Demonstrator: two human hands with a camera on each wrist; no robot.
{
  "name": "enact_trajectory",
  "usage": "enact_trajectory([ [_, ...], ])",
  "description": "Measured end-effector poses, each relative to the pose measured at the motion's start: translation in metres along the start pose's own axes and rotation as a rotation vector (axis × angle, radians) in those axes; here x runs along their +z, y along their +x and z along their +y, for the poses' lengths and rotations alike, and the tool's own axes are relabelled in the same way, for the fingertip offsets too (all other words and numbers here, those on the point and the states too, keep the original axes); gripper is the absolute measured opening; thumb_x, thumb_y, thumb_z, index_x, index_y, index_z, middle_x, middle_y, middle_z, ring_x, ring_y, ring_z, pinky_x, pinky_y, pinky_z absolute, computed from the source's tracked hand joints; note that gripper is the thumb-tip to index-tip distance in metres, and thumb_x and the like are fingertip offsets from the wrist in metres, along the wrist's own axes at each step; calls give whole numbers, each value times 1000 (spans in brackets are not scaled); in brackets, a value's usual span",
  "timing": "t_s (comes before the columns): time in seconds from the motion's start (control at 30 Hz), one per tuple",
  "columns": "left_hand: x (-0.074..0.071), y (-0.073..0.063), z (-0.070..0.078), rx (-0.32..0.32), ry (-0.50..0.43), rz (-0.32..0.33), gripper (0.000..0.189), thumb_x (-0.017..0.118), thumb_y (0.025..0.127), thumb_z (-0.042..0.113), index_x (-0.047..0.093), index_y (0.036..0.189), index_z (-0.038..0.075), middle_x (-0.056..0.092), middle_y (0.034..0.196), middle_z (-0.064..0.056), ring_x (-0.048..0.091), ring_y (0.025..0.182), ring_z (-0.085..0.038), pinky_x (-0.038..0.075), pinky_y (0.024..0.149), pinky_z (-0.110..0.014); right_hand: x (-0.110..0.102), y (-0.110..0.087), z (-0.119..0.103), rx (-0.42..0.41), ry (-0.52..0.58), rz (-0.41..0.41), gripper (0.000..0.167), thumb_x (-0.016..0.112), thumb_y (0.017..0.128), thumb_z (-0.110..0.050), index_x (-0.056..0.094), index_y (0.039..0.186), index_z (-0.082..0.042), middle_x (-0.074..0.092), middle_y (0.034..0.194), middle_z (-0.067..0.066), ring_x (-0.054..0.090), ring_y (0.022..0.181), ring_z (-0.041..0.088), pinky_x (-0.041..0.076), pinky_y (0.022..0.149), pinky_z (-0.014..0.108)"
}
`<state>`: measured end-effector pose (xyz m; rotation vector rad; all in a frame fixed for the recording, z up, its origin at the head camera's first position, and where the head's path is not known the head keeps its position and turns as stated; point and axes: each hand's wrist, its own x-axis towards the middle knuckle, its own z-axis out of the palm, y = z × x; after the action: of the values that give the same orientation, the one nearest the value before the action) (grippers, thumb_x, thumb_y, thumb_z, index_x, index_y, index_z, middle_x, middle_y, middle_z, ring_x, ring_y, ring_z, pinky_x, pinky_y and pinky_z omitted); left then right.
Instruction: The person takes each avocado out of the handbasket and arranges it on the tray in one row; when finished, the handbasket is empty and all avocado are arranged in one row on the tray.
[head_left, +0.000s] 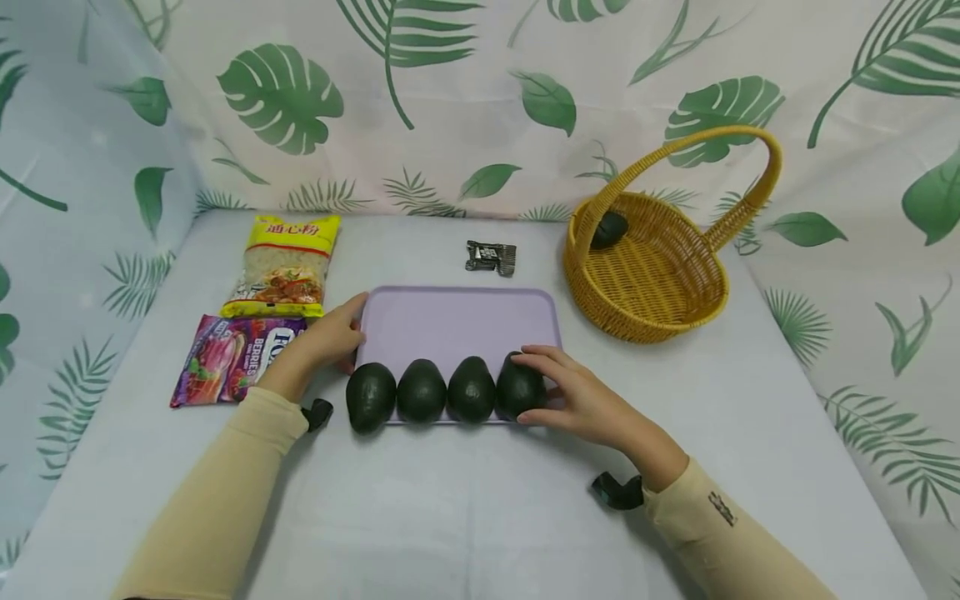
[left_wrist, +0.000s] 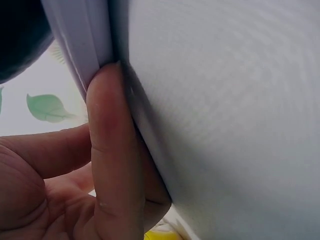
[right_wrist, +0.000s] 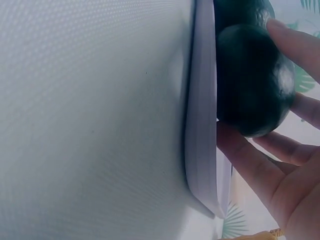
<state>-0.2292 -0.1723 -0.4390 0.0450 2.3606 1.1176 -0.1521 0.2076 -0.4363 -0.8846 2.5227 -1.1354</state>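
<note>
Several dark green avocados stand in a row along the near edge of a lilac tray (head_left: 461, 321). My right hand (head_left: 581, 396) grips the rightmost avocado (head_left: 520, 387), with thumb and fingers around its right side. The same avocado (right_wrist: 255, 82) fills the right wrist view beside the tray's wall. The leftmost avocado (head_left: 371, 398) sits at the tray's near left corner. My left hand (head_left: 330, 337) holds the tray's left edge. In the left wrist view, a finger (left_wrist: 112, 125) presses against the tray's outer wall.
A wicker basket (head_left: 716, 304) with a tall handle stands at the back right, one dark avocado (head_left: 609, 229) inside. Beyond the tray lies a small black wrapped packet (head_left: 491, 258). On the left are a yellow pasta bag (head_left: 285, 267) and a purple berry candy bag (head_left: 232, 358).
</note>
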Motion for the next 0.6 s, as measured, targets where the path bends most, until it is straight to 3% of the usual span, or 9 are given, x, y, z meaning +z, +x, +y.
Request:
enact_trajectory([
  [0.33, 0, -2, -1, -22, 1, 4, 75, 44, 97, 1, 5, 160, 10, 41, 104, -20, 52, 72, -25, 58, 58, -33, -3, -1, 1, -2, 18, 11, 77, 82, 81, -29, 45, 147, -14, 36, 151, 17, 60, 114, 28, 57, 86, 27],
  [0.6, 2, -2, -1, -20, -6, -4, 74, 43, 97, 2, 4, 160, 10, 39, 104, -19, 52, 68, -24, 57, 58, -33, -11, -3, 1, -35, 28, 83, 75, 83, 81, -25, 47, 146, -11, 39, 148, 17, 61, 116, 36, 57, 90, 39],
])
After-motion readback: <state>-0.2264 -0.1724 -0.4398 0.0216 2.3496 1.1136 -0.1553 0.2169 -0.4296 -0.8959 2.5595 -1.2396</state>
